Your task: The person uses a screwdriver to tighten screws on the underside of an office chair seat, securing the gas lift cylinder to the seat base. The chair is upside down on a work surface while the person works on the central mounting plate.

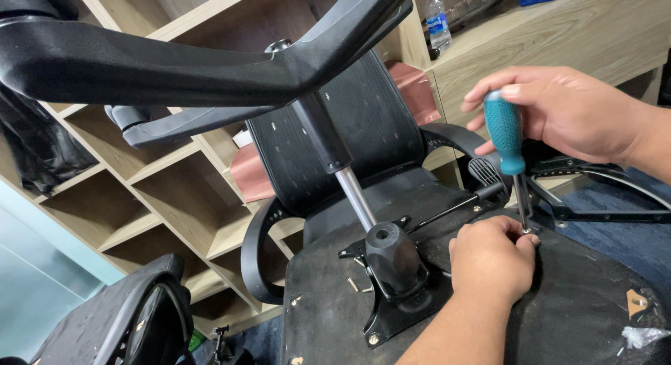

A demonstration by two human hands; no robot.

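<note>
Right hand grip closed on teal screwdriver, tip at chair underside; left hand at 7 o'clock of tip, fingers pinched closed, what they pinch can't tell

A clear plastic bottle with a blue cap and blue label is seen on the wooden shelf.

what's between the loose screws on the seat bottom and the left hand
In the head view, the black mechanism plate with the gas cylinder lies between the loose screws and the left hand.
</note>
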